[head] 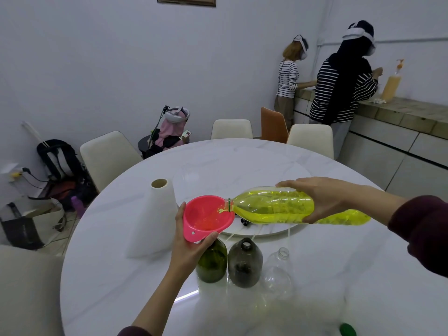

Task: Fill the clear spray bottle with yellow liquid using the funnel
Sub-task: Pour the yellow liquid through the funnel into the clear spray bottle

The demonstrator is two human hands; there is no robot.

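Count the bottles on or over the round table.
4: yellow-liquid bottle tipped in the right hand; green bottle under the pink funnel; dark bottle beside it; clear bottle rightmost.

Bare table (339, 275) lies right of the clear bottle (278, 275); the paper roll (155, 219) blocks the left.

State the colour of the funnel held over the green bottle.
Pink funnel, held by the left hand; seen in the head view.
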